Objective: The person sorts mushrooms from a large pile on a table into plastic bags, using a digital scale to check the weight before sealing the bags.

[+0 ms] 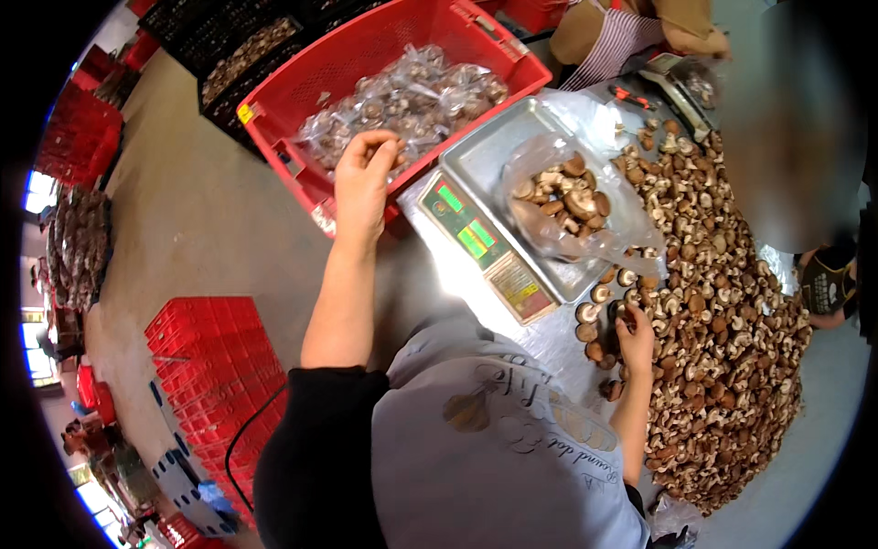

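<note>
An open clear plastic bag of brown mushrooms [573,195] rests on the metal tray [473,154] of a digital scale [480,240]. My left hand [374,154] is raised over the near edge of a red plastic crate [274,147], its fingers curled; whether it holds anything is hard to tell. Filled clear bags of mushrooms [411,99] lie in that crate. My right hand [634,336] is at the left edge of a large heap of loose mushrooms [720,343], below the scale, with fingertips at a mushroom; its grip is partly hidden.
A person in a striped apron [617,41] stands across the table beside a second scale [679,96]. A red-handled tool [632,98] lies nearby. Another person's arm [826,319] shows at the right. Stacked red crates [212,384] stand on the floor, and black crates [206,41] stand beyond.
</note>
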Demonstrator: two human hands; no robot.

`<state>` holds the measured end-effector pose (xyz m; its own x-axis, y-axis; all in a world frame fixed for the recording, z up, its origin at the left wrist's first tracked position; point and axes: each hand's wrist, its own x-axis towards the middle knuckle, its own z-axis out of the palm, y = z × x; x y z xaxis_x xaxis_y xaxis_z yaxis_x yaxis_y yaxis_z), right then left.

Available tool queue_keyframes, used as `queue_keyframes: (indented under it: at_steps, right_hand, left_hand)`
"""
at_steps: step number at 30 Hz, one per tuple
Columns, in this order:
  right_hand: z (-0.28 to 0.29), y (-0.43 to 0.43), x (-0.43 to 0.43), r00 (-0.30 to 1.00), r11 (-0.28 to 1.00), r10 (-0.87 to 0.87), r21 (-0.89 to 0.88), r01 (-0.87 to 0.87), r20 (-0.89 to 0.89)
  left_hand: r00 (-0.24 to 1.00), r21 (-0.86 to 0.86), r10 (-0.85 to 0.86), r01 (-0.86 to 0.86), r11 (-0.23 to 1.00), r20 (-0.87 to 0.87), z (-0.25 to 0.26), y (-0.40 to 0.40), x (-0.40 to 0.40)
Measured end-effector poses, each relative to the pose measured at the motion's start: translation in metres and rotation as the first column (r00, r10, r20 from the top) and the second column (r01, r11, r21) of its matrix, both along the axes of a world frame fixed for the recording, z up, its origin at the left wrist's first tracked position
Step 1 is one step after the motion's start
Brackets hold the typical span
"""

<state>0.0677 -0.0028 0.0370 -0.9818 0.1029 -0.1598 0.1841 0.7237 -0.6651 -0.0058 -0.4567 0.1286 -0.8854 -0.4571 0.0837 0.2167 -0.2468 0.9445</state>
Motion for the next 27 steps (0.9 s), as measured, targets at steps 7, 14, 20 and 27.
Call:
queue_keyframes:
  at_steps: [7,14,20,27]
  right_hand:
    - [0.090,-0.042,-0.016,0.990,0.927,-0.009,-0.372,-0.043,-0.137]
    - [0.116,-0.128,-0.031,0.916,0.984,0.099,-0.096,-0.147,-0.389]
    - [0.164,-0.105,-0.073,0.980,0.745,-0.116,-0.667,-0.023,-0.163]
    - [0.157,-0.133,-0.088,0.956,0.574,0.200,-0.765,-0.292,-0.215]
  left_hand:
    - [0.970,-0.734,-0.242,0.165,0.659,0.001,0.004,0.081,-0.021]
    - [0.888,-0.713,-0.429,0.194,0.674,-0.164,0.040,0.129,-0.043]
    - [0.700,0.100,-0.714,0.711,0.696,-0.012,0.043,0.108,-0.053]
    - [0.638,0.382,-0.720,0.759,0.527,-0.273,0.025,0.145,-0.051]
